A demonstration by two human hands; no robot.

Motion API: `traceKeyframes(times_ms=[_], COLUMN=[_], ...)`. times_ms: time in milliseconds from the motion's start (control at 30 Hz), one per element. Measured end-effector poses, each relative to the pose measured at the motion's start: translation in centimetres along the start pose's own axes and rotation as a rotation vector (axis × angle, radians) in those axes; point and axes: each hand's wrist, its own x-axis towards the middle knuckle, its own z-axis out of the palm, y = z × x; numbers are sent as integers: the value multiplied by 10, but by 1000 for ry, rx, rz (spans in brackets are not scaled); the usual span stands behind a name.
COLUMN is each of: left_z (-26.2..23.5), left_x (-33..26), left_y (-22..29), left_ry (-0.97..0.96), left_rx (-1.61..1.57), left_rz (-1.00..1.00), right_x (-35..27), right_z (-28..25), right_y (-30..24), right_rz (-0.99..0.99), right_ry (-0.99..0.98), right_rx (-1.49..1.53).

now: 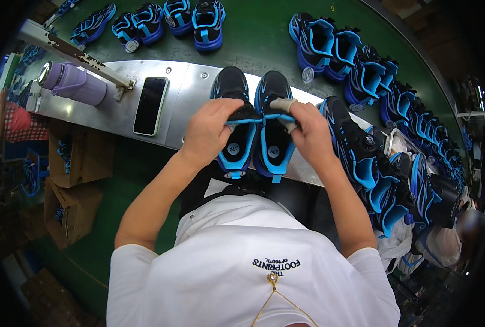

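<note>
Two black-and-blue sneakers stand side by side in front of me on the metal table edge, toes pointing away. My left hand [212, 128] is closed on the left sneaker [230, 83], with the fingers over its tongue and the thumb at the collar opening. My right hand [310, 128] grips the right sneaker [274, 84] the same way, its thumb and a finger wearing pale finger covers. Light blue lining and a round pale mark on the insole show inside each shoe. The fingertips inside the collars are partly hidden.
A phone [151, 106] and a lilac bottle [79, 83] lie left on the metal ledge [185, 82], beside a worn metal post [79, 54]. Sneakers line the green belt [253, 32] beyond. More sneakers [357, 147] crowd my right. Cardboard boxes [84, 158] stand at lower left.
</note>
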Motion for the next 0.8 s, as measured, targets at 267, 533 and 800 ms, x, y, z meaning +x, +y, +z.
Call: traceKeyframes(times_ms=[267, 533, 800], left_z=[-15, 5, -14], left_x=[5, -5, 6], left_y=[-3, 27, 27], left_ry=[-210, -256, -246], left_rx=[-63, 332, 79], left_rz=[-93, 100, -67], right_x=[-11, -30, -28], right_z=[-18, 11, -18], right_y=[-25, -36, -32], right_rz=[65, -242, 34], right_ry=[-16, -61, -58], right_rx=[54, -581, 130])
